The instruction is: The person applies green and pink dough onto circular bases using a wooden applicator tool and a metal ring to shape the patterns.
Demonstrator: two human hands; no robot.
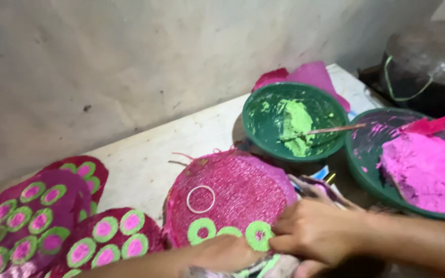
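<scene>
Pink woven disc [233,193] lies flat on the pale table [145,159], small ring [201,199] on it. Right hand [312,231] pinches its lower edge at a green circle [258,235], forearm entering from right. Left hand [227,253] curled on the near rim; grip unclear. Green paste bowl [294,123] behind

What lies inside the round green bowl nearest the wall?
The round green bowl holds a mound of light green powder with a thin wooden stick resting in it. The bowl's bottom beneath the powder is covered.
</scene>
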